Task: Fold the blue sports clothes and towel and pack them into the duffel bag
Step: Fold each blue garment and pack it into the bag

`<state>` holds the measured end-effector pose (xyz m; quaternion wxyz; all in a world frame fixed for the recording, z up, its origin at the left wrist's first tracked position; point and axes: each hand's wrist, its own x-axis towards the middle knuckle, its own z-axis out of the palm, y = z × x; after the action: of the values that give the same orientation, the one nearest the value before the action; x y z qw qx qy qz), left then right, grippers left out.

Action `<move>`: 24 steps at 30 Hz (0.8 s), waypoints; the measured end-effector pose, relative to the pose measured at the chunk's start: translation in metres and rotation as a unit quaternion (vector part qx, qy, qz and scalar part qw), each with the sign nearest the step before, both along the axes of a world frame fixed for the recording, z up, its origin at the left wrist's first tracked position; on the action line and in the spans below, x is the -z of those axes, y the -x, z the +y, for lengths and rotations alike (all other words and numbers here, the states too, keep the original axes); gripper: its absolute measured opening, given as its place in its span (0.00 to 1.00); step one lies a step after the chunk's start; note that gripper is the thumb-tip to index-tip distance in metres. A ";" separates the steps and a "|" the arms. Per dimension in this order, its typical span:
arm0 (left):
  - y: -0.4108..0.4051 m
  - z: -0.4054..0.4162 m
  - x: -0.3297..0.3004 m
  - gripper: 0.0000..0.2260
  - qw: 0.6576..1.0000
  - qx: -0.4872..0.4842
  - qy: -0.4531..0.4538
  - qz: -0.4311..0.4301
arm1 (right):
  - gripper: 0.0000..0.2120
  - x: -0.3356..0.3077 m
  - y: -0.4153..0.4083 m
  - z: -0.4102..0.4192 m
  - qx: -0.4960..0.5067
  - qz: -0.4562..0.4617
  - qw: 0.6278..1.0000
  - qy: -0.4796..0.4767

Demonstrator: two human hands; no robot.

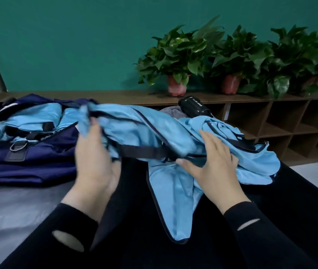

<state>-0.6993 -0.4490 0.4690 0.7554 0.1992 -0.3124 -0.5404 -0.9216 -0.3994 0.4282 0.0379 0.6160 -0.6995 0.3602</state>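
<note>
Navy duffel bag (28, 158) on grey bed (8, 208)

Both arms wear black long sleeves; each cuff, left sleeve (72, 226) and right sleeve (251, 220), has an oval thumbhole opening.
</note>
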 end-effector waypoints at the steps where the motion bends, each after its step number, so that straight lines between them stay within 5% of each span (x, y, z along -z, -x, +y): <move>1: -0.011 -0.001 -0.007 0.15 0.996 -0.035 -0.017 0.079 | 0.47 0.002 0.001 -0.001 -0.001 0.005 1.000 -0.026; 3: -0.035 -0.007 -0.011 0.17 0.980 -0.179 -0.055 0.066 | 0.46 0.004 0.002 -0.001 0.008 0.015 0.998 -0.057; 5: -0.047 -0.017 0.002 0.17 0.920 -0.322 -0.100 -0.198 | 0.39 0.002 0.001 0.001 -0.003 0.028 0.999 -0.020; 7: -0.041 -0.025 0.027 0.23 0.807 -0.295 -0.106 -0.502 | 0.34 -0.002 -0.007 0.005 -0.084 0.007 0.996 0.010; 9: -0.029 -0.029 0.044 0.32 0.663 -0.203 -0.084 -0.715 | 0.38 -0.004 -0.020 0.011 -0.187 -0.008 0.981 -0.058; 11: -0.026 -0.030 0.051 0.37 0.546 -0.156 -0.082 -0.819 | 0.49 0.002 -0.032 0.016 -0.229 0.023 0.959 -0.166; 13: -0.027 -0.031 0.051 0.29 0.508 -0.165 -0.092 -0.840 | 0.56 0.008 -0.035 0.016 -0.228 0.048 0.953 -0.196; 14: -0.029 -0.030 0.051 0.20 0.513 -0.196 -0.072 -0.833 | 0.57 0.009 -0.034 0.015 -0.226 0.046 0.955 -0.187; 15: -0.030 -0.026 0.050 0.11 0.565 -0.229 -0.061 -0.790 | 0.58 0.009 -0.033 0.015 -0.222 0.046 0.958 -0.174; 18: -0.050 -0.016 0.037 0.08 0.841 -0.323 -0.105 -0.422 | 0.59 0.008 -0.028 0.013 -0.191 0.064 0.963 -0.177; 19: -0.062 -0.009 0.029 0.13 0.890 -0.355 -0.106 -0.266 | 0.57 0.009 -0.025 0.012 -0.183 0.067 0.961 -0.194; 20: -0.076 -0.003 0.024 0.18 0.908 -0.370 -0.106 -0.166 | 0.55 0.010 -0.021 0.010 -0.177 0.067 0.960 -0.208; 21: -0.091 0.002 0.022 0.20 0.906 -0.376 -0.115 -0.158 | 0.51 0.011 -0.017 0.007 -0.170 0.059 0.960 -0.215; 24: -0.135 0.015 0.037 0.17 0.823 -0.320 -0.180 -0.433 | 0.40 0.007 -0.006 0.001 -0.106 0.011 0.975 -0.192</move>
<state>-0.5647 -0.4342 0.4317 0.6238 0.6340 -0.4233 -0.1728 -0.9153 -0.3981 0.4210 -0.1122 0.6866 -0.6857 0.2140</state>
